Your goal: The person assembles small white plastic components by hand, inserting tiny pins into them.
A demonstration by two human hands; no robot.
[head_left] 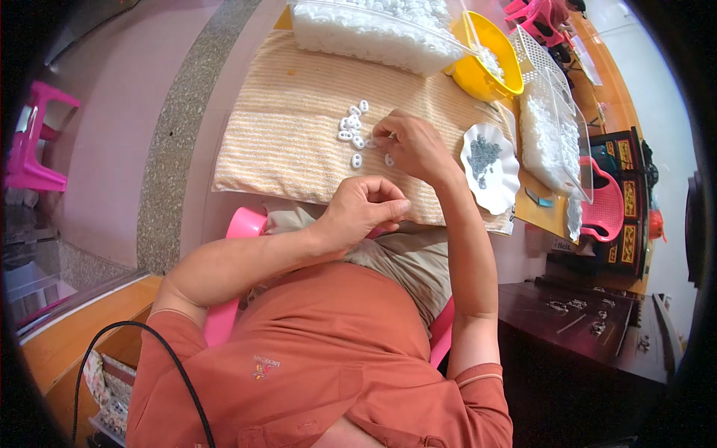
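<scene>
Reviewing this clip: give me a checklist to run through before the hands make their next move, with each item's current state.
1. Right hand at the loose white pieces: ok, fingertips beside them.
2. Right fingertips gripping a piece: cannot tell, the view is too coarse.
3. Left hand free: cannot tell; thumb and forefinger are pinched, and anything between them is too small to see.
4. All loose pieces in one cluster: not ok, one lies apart on the striped towel.
5. Grey bits on the scalloped plate: ok, uncovered by either hand.
</scene>
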